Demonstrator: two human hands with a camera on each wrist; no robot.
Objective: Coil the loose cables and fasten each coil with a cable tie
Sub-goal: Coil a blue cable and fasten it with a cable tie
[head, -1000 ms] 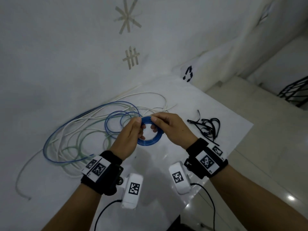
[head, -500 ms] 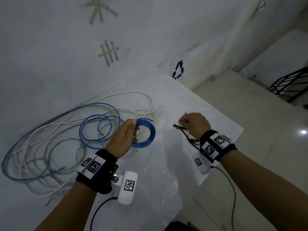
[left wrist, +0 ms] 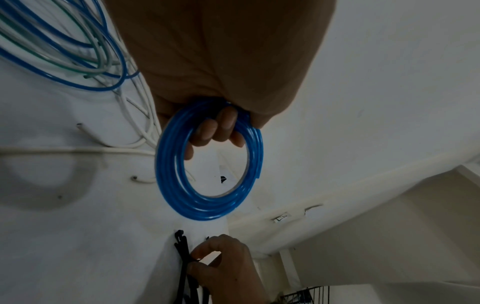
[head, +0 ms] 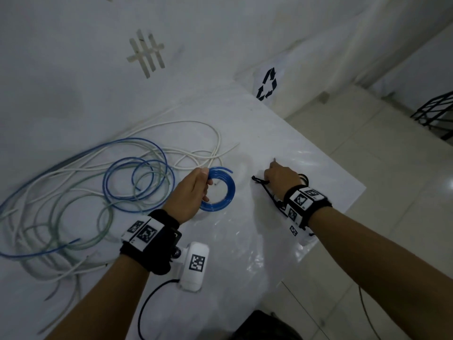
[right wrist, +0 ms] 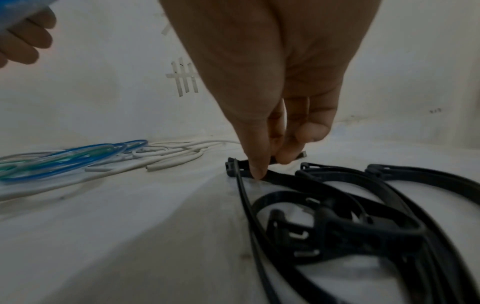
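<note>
My left hand (head: 193, 190) grips a small blue cable coil (head: 224, 192) (left wrist: 207, 197) just above the white table, fingers curled through its ring. To its right my right hand (head: 279, 176) (right wrist: 270, 156) pinches one black cable tie (right wrist: 283, 176) at the edge of a pile of black ties (right wrist: 363, 216) (head: 274, 200) lying on the table. In the left wrist view the right hand (left wrist: 223, 261) sits below the coil with the tie (left wrist: 182, 253) between thumb and finger. Loose blue, white and green cables (head: 98, 187) lie tangled at the left.
The white table (head: 245, 241) ends at the right, with tiled floor (head: 392, 168) beyond. A white wall with tape marks (head: 147, 52) stands behind. A black wire rack (head: 436, 114) sits far right. Wrist camera units and their black leads hang below both forearms.
My right hand has left the blue coil, moved right to the tie pile and taken hold of a tie. The left hand alone keeps the coil.
</note>
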